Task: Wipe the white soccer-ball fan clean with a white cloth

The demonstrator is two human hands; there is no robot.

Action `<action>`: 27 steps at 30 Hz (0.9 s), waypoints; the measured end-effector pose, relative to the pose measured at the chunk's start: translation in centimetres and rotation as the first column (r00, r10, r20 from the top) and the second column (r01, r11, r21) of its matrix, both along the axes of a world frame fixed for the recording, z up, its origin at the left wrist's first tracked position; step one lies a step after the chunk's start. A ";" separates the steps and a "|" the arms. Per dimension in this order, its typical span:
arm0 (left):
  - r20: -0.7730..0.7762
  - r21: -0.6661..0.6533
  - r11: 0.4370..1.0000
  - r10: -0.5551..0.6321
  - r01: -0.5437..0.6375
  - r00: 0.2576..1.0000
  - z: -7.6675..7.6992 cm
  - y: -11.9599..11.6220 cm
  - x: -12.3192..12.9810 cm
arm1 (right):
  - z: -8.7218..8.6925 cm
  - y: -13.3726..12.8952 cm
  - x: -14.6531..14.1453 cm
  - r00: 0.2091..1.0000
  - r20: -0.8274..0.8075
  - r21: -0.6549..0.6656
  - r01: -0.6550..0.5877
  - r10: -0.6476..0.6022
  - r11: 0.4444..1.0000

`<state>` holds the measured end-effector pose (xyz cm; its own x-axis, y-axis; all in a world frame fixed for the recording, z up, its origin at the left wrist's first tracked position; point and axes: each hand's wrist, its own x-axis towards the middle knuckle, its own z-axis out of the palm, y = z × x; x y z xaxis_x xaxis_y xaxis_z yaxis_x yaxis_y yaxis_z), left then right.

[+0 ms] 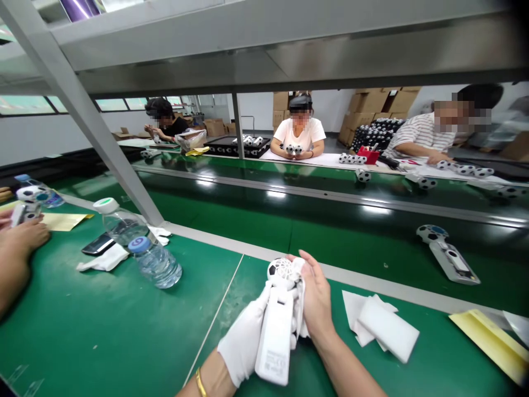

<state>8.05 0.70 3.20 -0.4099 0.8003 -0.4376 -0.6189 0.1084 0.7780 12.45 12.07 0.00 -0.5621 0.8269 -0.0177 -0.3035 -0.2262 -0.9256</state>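
Note:
A white handheld device (275,336) with a round black-and-white football-patterned head (281,269) is held over the green table (165,331), its label end toward me. My left hand (243,336), in a white glove, is wrapped around the device from the left and below. Bare, my right hand (317,298) presses a white cloth (303,309) against the right side of the head and body. The cloth hides part of the right fingers.
Bottles (155,262), a phone (98,243) and a glove lie left; a white sponge (388,328), wipes and yellow paper (490,339) lie right. Another device (448,253) rests beyond the rail. A person's hands (25,234) work at left; several people sit opposite. A metal post (91,116) slants left.

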 end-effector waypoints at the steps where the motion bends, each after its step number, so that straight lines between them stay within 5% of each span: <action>1: 0.012 0.000 1.000 -0.020 0.020 1.000 0.2 0.0 0.0 | -0.2 0.4 0.1 0.998 -0.048 -0.174 0.018 -0.027 0.985; 5: 0.031 0.021 0.996 -0.082 0.081 0.996 0.7 0.1 -0.3 | -1.1 2.1 1.1 0.982 -0.178 -0.520 -0.045 -0.056 0.853; 15: -0.282 -0.089 0.992 -0.106 0.084 0.954 1.2 -1.0 -0.2 | -1.8 3.0 2.4 0.968 -0.241 -0.649 -0.212 0.067 0.731; 22: -0.528 -0.195 0.981 -0.111 0.007 0.842 -0.1 -0.8 -0.6 | -2.1 3.3 2.4 0.957 -0.266 -0.625 -0.263 0.116 0.735; 27: -0.687 -0.271 0.960 -0.148 -0.062 0.712 -0.7 1.4 -2.1 | -3.2 3.2 2.6 0.963 -0.222 -0.616 -0.259 0.152 0.744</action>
